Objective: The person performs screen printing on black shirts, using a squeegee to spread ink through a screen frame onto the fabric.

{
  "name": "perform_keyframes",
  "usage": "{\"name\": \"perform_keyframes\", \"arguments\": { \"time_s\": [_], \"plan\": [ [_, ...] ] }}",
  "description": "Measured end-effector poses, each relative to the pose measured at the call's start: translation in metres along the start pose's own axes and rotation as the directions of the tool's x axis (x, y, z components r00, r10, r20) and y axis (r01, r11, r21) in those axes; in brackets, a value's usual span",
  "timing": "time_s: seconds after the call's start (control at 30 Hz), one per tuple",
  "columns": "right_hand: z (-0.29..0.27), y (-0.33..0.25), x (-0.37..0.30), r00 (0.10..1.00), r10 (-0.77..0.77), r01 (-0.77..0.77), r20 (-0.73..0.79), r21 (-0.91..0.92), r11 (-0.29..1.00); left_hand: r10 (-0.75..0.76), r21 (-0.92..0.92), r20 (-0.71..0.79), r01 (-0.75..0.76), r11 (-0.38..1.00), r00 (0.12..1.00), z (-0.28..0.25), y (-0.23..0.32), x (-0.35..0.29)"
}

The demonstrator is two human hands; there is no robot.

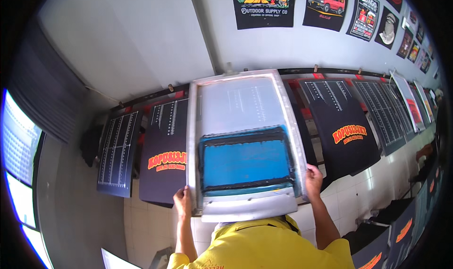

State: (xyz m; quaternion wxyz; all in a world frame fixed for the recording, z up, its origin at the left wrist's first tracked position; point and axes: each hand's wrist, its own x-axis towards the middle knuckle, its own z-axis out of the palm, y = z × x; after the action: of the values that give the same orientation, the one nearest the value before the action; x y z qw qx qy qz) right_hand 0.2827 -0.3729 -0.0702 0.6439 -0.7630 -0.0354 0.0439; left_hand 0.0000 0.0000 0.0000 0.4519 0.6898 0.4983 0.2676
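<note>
In front of me lies a screen printing frame (289, 118) with a pale rim. Its far part is translucent mesh, and lined marks show through it. The near part is a blue panel (247, 164) edged with dark tape or ink. My left hand (182, 202) grips the frame's near left edge, fingers closed round it. On the near right edge my right hand (313, 181) is closed in the same way. A wide silver-grey bar (250, 207) lies across the frame's near end, against my yellow shirt. What is under the blue part is hidden.
Black printed T-shirts (348, 151) lie on boards left and right of the frame. Dark boards with white rulings (118, 151) stand in the row. A black rail (325, 71) runs behind. More frames (406, 101) lean at the far right. Printed posters hang on the wall.
</note>
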Motion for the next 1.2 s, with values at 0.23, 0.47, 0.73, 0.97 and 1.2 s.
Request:
{"name": "perform_keyframes", "arguments": {
  "time_s": [0.23,0.47,0.73,0.97,1.2],
  "plan": [
    [-0.207,-0.044,0.125,0.970,-0.238,0.204,-0.051,-0.369,0.907,-0.055,-0.111,0.131,0.069,0.991,0.990,0.227,0.003,-0.101],
    [-0.127,0.033,0.128,0.986,-0.160,0.143,-0.047,-0.254,0.957,0.063,0.227,0.037,-0.070,0.971,0.997,0.167,0.018,-0.047],
    [-0.118,0.032,0.136,0.993,-0.113,0.102,-0.038,-0.219,0.970,-0.025,0.257,0.028,0.017,0.966,0.999,0.170,0.036,-0.049],
    [-0.112,0.039,0.135,0.995,-0.096,0.087,-0.039,-0.179,0.980,-0.103,0.146,0.053,0.095,0.985,0.993,0.162,0.019,-0.039],
    [-0.108,0.033,0.133,0.995,-0.096,0.092,-0.037,-0.113,0.989,0.014,0.359,0.084,-0.044,0.932,0.996,0.158,0.021,-0.033]
  ]
}}
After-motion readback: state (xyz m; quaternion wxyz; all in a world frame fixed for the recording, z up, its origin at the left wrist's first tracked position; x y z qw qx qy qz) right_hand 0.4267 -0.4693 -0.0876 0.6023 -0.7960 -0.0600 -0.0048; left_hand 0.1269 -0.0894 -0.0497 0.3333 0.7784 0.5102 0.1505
